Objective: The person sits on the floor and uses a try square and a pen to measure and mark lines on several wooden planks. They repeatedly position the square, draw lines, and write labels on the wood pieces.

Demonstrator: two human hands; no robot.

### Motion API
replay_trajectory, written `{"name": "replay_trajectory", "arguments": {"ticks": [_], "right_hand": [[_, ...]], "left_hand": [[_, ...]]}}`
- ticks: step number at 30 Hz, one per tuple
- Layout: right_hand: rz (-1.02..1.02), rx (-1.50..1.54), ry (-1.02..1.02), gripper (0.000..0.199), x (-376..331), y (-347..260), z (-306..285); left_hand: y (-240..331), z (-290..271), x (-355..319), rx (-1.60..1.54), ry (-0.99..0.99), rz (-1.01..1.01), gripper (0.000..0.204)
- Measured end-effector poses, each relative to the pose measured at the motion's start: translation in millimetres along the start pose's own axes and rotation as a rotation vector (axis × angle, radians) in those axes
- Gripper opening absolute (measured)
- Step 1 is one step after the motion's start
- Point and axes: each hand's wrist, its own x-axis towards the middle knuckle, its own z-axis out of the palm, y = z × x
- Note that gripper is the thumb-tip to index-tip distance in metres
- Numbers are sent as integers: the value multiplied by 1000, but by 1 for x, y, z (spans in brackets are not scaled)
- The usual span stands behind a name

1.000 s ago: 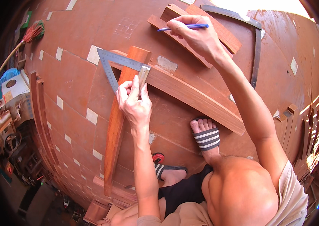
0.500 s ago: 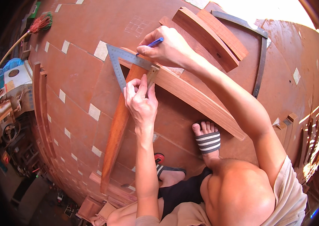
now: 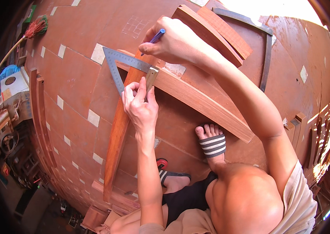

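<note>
My left hand (image 3: 141,107) pinches the wooden stock of a metal triangle square (image 3: 112,64), fingers closed on it. The square lies across the upper part of a long reddish-brown wooden piece (image 3: 114,152). Just beyond the square's far edge, my right hand (image 3: 174,41) is closed around a blue pen (image 3: 158,36). The pen points down at the wood, but I cannot tell whether its tip touches. A lighter wooden board (image 3: 204,103) runs from beside the square's stock toward my foot, forming an angle with the reddish piece.
Curved wooden pieces (image 3: 212,35) and a dark metal framing square (image 3: 267,58) lie at the far right. My sandaled foot (image 3: 212,144) is near the board's end. Long slats (image 3: 40,113), a machine with a handwheel (image 3: 9,142) and a broom (image 3: 36,27) are at the left.
My right hand has lifted slightly, and the pen has moved a little to the right along the square's edge. My left hand keeps its hold on the square. The whole view has shifted slightly.
</note>
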Motion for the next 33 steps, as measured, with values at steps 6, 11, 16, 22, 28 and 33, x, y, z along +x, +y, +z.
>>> {"name": "replay_trajectory", "arguments": {"ticks": [6,11,16,22,28,33], "right_hand": [[-59,67,-30,28,16,22,24],[97,6,-99,29,-20,17,-8],[84,-40,-93,34,-33,22,-22],[-62,39,101,33,-31,13,-39],[-229,-45,39,37,-36,-23,5],[-573,-199,-642,103,-79,-57,41]], "left_hand": [[3,2,1,2,-11,29,41],[5,2,0,-11,-12,15,42],[3,2,-8,-16,47,1,45],[-5,-40,-115,1,24,266,44],[-40,-83,-256,-7,-261,285,27],[-4,-98,-258,-531,-187,-67,45]]}}
